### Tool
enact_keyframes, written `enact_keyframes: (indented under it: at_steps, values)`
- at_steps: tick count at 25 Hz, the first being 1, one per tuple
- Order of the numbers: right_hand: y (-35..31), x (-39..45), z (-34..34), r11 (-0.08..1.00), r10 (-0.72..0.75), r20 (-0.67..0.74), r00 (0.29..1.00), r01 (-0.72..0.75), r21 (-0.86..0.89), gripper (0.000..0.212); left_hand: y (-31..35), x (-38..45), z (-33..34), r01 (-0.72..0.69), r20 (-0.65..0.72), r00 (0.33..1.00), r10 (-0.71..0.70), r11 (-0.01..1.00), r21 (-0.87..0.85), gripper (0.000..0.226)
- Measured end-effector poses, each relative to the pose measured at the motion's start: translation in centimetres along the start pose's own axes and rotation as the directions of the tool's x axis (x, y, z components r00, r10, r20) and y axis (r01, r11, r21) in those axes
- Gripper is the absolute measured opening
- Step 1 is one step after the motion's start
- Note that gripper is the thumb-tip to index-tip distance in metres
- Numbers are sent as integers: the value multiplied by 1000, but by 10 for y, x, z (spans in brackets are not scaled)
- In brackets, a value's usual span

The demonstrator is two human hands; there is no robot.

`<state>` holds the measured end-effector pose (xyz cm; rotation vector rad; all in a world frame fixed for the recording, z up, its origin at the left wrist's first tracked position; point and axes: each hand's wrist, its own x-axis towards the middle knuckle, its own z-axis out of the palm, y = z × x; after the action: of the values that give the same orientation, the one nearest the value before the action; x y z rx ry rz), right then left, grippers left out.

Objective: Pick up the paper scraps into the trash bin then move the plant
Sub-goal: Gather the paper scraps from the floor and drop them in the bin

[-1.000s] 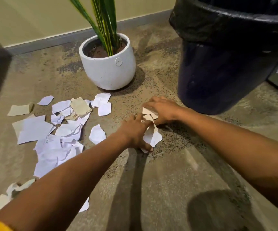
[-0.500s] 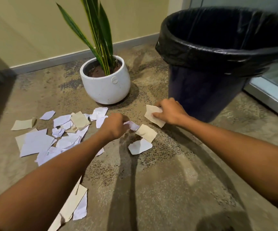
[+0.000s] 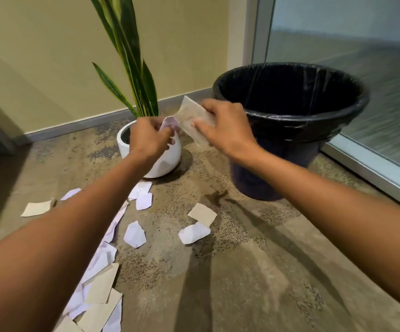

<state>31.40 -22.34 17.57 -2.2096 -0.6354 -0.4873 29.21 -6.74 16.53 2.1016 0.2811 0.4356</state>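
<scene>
Head view: your right hand [image 3: 227, 130] pinches a tan scrap [image 3: 195, 118], long axis slanting down toward you, and your left hand [image 3: 149, 137] grips a white scrap [image 3: 169, 122]. The trash bin [image 3: 290, 121] sits just right of both hands, nearest the right one. Its inside looks empty, but the black liner hides the bottom. More scraps [image 3: 134, 234] litter the floor [image 3: 242, 271], and the plant [image 3: 131, 68] stands behind your left hand.

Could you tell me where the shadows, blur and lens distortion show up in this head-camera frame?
Head view: arm shadows streak the speckled floor toward the camera; the beige scrap in the right hand is motion-blurred; wide-angle stretch enlarges both forearms; the trash bin liner shows faint glare.
</scene>
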Motion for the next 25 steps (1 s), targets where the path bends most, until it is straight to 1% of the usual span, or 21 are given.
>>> enact_keyframes:
  at_steps: [2, 3, 5, 7, 9, 11, 13, 16, 18, 20, 22, 25]
  values:
    - [-2, 13, -23, 998, -18, -178, 984, 8, -62, 16, 27, 4, 6, -41, -42, 998, 38, 996, -76, 21]
    - [0, 18, -34, 996, -12, -243, 970, -9, -87, 17, 39, 6, 11, -56, -58, 997, 51, 995, -81, 22]
    - [11, 26, -52, 988, 31, -316, 948, -77, -136, 18, 61, 8, 25, -85, -54, 995, 84, 996, -15, 24]
    - [28, 29, -65, 967, 109, -325, 940, -176, -183, 22, 79, 7, 40, -101, 11, 995, 100, 995, 17, 24]
    - [40, 27, -71, 945, 182, -295, 938, -250, -212, 27, 90, 6, 52, -88, 65, 994, 87, 996, 4, 23]
    - [47, 25, -73, 932, 230, -253, 940, -288, -220, 31, 94, 6, 61, -75, 91, 993, 74, 997, 4, 22]
    - [50, 24, -73, 934, 258, -220, 941, -301, -191, 29, 96, 5, 69, -57, 137, 989, 63, 997, -46, 29]
    - [51, 24, -74, 948, 246, -193, 950, -277, -156, 25, 96, 5, 71, -13, 153, 988, 37, 988, -154, 51]
    - [49, 24, -72, 958, 219, -204, 954, -249, -139, 22, 94, 5, 68, -12, 134, 990, 39, 981, -194, 54]
    - [42, 23, -70, 978, 163, -223, 961, -188, -94, 17, 89, 3, 63, -17, 117, 992, 42, 977, -211, 48]
    - [31, 18, -64, 996, 61, -237, 970, -76, -53, 13, 79, 0, 55, -21, 106, 993, 42, 982, -190, 40]
    - [10, 8, -44, 996, -86, -178, 980, 86, -11, 11, 55, -4, 44, 3, 121, 993, 11, 993, -115, 29]
